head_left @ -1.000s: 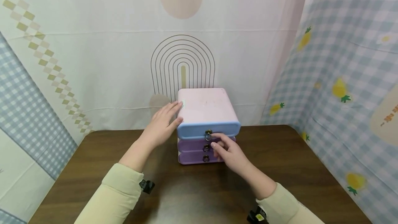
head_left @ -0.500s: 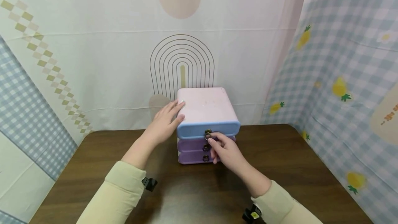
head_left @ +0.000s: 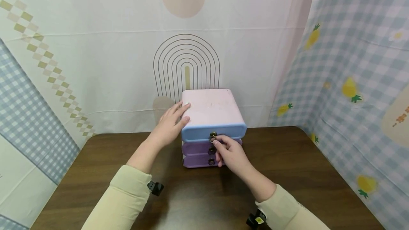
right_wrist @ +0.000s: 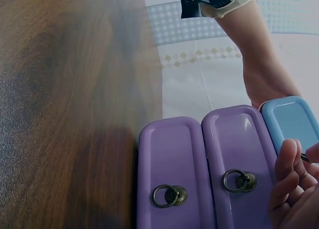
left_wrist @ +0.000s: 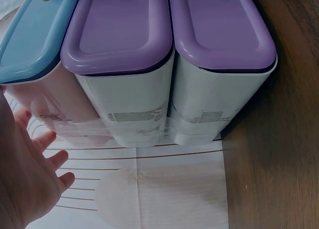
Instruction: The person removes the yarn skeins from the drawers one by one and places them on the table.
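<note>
A small three-tier drawer box [head_left: 211,105] with a pale pink top stands at the back of the table. Its top drawer [head_left: 198,133] has a blue front; the two lower drawers [head_left: 195,148] have purple fronts. Each front carries a bronze ring pull. My right hand [head_left: 232,153] pinches the top drawer's ring pull [head_left: 213,138] between thumb and forefinger, the other fingers curled beneath. Against the box's upper left edge rests my left hand [head_left: 167,127], fingers spread over the side and top. In the left wrist view, the pink and white side walls [left_wrist: 130,107] show.
The brown wooden table [head_left: 198,198] extends in front of and beside the box. Behind it hangs a white patterned cloth [head_left: 121,63], with a blue checked cloth [head_left: 348,56] at the right. A small black camera [head_left: 155,188] sits at the left cuff.
My right hand has moved slightly left and its thumb has closed onto the blue drawer's ring pull. My left hand has slid a little further onto the box's top edge.
</note>
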`<state>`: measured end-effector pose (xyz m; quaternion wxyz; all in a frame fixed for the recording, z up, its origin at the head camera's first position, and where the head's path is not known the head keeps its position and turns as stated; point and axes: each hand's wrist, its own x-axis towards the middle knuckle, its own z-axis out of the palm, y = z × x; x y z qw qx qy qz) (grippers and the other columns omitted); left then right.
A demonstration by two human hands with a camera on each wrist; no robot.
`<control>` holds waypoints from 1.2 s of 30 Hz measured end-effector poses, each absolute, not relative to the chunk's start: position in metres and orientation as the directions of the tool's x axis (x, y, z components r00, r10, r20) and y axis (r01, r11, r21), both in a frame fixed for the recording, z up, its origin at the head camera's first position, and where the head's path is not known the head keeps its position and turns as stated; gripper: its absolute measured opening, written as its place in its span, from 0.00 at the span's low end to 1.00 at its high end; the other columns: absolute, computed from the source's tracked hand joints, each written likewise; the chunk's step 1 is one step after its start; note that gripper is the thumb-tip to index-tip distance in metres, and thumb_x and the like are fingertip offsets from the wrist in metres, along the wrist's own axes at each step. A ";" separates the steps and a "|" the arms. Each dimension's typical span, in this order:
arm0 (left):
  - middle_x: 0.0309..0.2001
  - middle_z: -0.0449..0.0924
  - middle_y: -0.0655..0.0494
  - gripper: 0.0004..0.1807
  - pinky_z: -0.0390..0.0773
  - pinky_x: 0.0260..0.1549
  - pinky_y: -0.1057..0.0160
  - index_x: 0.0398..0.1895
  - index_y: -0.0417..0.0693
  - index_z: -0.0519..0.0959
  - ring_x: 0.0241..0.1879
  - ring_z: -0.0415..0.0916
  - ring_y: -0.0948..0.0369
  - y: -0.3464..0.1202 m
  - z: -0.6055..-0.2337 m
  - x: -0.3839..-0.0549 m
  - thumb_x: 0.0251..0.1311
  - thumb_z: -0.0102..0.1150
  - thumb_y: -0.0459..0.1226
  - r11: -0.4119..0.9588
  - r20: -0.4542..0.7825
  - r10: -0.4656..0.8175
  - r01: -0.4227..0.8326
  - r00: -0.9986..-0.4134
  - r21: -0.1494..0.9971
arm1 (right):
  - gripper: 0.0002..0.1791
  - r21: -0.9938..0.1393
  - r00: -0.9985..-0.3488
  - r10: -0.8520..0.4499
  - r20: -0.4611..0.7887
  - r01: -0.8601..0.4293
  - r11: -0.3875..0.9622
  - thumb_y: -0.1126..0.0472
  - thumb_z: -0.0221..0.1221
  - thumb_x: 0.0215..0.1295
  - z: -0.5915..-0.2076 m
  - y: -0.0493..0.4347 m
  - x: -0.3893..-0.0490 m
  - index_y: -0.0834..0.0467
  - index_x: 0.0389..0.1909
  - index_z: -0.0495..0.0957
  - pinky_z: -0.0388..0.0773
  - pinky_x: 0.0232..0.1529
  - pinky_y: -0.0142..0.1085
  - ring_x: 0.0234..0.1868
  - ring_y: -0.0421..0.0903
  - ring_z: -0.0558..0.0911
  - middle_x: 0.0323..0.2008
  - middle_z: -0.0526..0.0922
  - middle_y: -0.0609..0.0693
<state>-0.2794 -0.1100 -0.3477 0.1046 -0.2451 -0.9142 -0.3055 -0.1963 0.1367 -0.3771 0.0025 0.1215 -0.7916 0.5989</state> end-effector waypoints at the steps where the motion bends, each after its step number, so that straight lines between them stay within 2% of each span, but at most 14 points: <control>1: 0.79 0.47 0.52 0.32 0.45 0.68 0.35 0.78 0.65 0.57 0.76 0.43 0.46 -0.110 -0.348 -0.280 0.74 0.34 0.61 0.692 0.340 0.383 0.510 -0.859 0.511 | 0.13 -0.947 -0.970 -0.190 0.150 -0.196 0.254 0.62 0.51 0.76 -0.373 0.136 -0.194 0.67 0.51 0.77 0.80 0.21 0.48 0.14 0.46 0.75 0.15 0.76 0.51; 7: 0.79 0.46 0.53 0.31 0.44 0.69 0.35 0.77 0.66 0.58 0.76 0.43 0.45 -0.110 -0.348 -0.280 0.74 0.35 0.60 0.685 0.336 0.371 0.500 -0.865 0.530 | 0.13 -0.944 -0.966 -0.195 0.167 -0.214 0.253 0.63 0.51 0.76 -0.369 0.135 -0.190 0.68 0.51 0.77 0.79 0.20 0.47 0.13 0.46 0.75 0.15 0.75 0.51; 15: 0.79 0.46 0.53 0.31 0.44 0.68 0.35 0.77 0.67 0.57 0.76 0.43 0.44 -0.109 -0.350 -0.279 0.74 0.35 0.60 0.687 0.332 0.352 0.483 -0.875 0.543 | 0.14 -0.938 -0.968 -0.194 0.157 -0.207 0.277 0.62 0.50 0.77 -0.370 0.135 -0.190 0.67 0.53 0.77 0.76 0.18 0.35 0.13 0.47 0.75 0.15 0.75 0.54; 19: 0.79 0.47 0.52 0.31 0.43 0.69 0.35 0.77 0.67 0.58 0.76 0.43 0.44 -0.108 -0.352 -0.280 0.74 0.36 0.60 0.686 0.333 0.341 0.475 -0.879 0.552 | 0.15 -0.942 -0.971 -0.188 0.150 -0.199 0.272 0.59 0.51 0.77 -0.386 0.139 -0.200 0.64 0.54 0.77 0.77 0.18 0.36 0.13 0.47 0.75 0.15 0.76 0.53; 30: 0.78 0.48 0.51 0.31 0.43 0.69 0.36 0.77 0.67 0.59 0.76 0.43 0.43 -0.108 -0.352 -0.281 0.73 0.38 0.59 0.677 0.331 0.328 0.464 -0.885 0.571 | 0.16 -0.948 -0.966 -0.200 0.162 -0.208 0.240 0.56 0.52 0.76 -0.388 0.142 -0.199 0.63 0.54 0.78 0.79 0.17 0.43 0.12 0.46 0.75 0.14 0.75 0.52; 36: 0.78 0.49 0.51 0.31 0.43 0.69 0.36 0.77 0.67 0.59 0.76 0.43 0.43 -0.108 -0.352 -0.281 0.73 0.38 0.60 0.676 0.330 0.324 0.461 -0.887 0.575 | 0.17 -0.940 -0.967 -0.199 0.158 -0.209 0.270 0.56 0.53 0.76 -0.388 0.144 -0.196 0.62 0.54 0.79 0.76 0.16 0.38 0.11 0.46 0.75 0.14 0.75 0.51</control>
